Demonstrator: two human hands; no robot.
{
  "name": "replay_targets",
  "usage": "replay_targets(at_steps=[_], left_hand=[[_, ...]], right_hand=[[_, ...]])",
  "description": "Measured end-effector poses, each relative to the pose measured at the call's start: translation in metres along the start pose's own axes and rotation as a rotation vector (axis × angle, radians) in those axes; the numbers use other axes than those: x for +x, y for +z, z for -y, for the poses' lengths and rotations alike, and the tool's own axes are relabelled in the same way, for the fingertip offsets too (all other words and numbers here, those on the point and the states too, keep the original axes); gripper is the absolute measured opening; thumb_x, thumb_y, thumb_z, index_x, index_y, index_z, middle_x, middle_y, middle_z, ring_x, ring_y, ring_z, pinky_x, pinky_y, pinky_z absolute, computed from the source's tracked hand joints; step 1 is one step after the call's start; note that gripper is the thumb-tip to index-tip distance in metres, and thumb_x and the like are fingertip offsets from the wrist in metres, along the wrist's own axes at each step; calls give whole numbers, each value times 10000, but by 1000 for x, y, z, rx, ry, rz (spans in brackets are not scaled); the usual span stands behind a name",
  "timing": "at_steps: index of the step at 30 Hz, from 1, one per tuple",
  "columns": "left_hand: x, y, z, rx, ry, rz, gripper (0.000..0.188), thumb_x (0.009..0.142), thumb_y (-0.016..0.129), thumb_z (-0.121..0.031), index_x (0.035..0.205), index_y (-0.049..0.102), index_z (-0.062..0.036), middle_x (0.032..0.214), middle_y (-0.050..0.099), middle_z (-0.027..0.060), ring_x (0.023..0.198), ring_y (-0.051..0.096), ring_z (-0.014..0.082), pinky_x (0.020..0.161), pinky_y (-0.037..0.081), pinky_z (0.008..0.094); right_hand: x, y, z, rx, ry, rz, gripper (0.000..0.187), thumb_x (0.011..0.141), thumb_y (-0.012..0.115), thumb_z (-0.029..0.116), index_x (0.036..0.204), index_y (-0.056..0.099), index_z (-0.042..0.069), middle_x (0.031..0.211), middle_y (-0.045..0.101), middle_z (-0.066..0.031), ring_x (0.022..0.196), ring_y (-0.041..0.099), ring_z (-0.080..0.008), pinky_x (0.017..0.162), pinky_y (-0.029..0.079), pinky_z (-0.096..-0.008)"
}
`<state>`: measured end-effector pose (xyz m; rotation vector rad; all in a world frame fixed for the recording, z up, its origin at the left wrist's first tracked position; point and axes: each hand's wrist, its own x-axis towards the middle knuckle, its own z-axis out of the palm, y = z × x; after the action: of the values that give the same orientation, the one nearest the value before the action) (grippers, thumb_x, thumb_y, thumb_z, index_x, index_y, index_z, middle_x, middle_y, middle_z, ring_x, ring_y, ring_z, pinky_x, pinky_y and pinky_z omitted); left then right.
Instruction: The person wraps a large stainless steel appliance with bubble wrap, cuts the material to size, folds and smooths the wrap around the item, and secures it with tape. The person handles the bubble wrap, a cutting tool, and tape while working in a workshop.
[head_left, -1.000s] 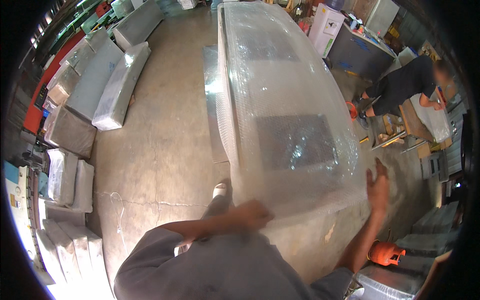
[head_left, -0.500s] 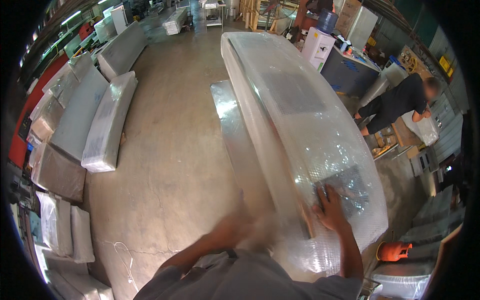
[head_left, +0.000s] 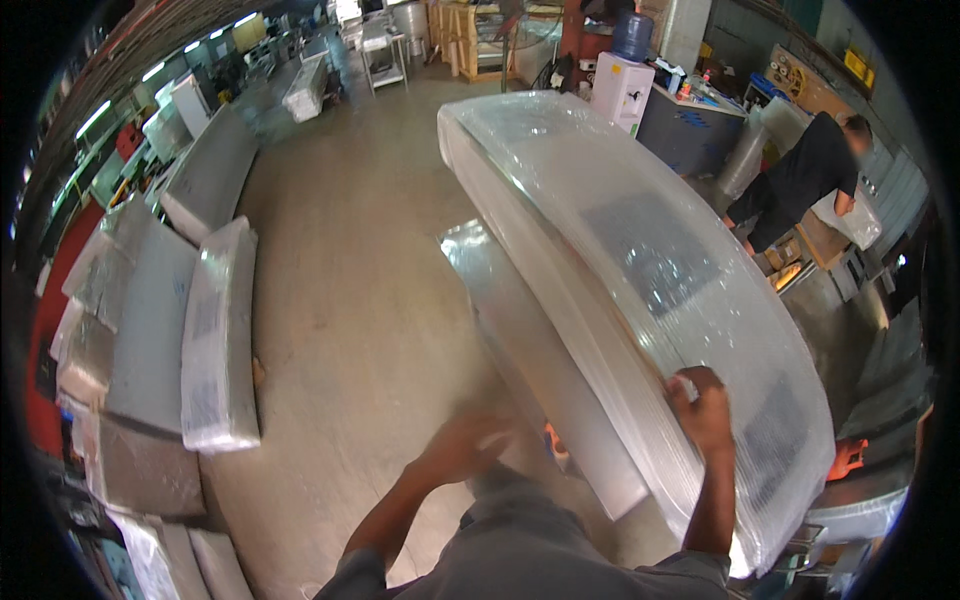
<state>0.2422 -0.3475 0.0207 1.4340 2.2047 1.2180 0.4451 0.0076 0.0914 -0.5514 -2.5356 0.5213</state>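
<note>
A long panel-shaped package in clear bubble wrap (head_left: 560,160) slants across the middle and right, with darker patches under the film. At its near part my right hand (head_left: 705,415) has curled fingers and a pinch of pale film at the thumb, by the lengthwise edge. My left hand (head_left: 462,447) hangs in the air left of the package, apart from it; motion blurs its fingers. Beneath the package's left side lies a flat shiny metal sheet (head_left: 540,350). A small orange item (head_left: 555,440), too unclear to name, sits beside the sheet's near part.
Wrapped panels (head_left: 220,340) stand along the left. A person in dark clothes (head_left: 810,170) bends over a bench at the right. Behind the package are a water dispenser (head_left: 620,90) and a grey counter (head_left: 690,130). An orange gas cylinder (head_left: 848,458) stands at the right.
My right hand has gone from lying spread on the bubble wrap to curled at its edge. My left hand has moved left, away from the package. The view has shifted.
</note>
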Motion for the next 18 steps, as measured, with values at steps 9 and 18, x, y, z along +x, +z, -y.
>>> replay_targets(at_steps=[9,18], left_hand=[[-6,-228,219,85,-487,-214,214,954,686,-154,1125,723,-32,1014,744,138,890,725,217,789,563,327],[98,-379,457,12,-662,-312,255,976,650,-208,1112,726,-6,977,752,138,854,724,204,757,555,313]], right_hand=[[221,223,132,259,-46,63,222,913,723,228,1007,720,27,1003,726,-153,943,692,-337,846,547,-414],[422,363,197,310,114,35,227,942,689,234,1030,717,27,978,733,-145,903,715,-307,797,561,-390]])
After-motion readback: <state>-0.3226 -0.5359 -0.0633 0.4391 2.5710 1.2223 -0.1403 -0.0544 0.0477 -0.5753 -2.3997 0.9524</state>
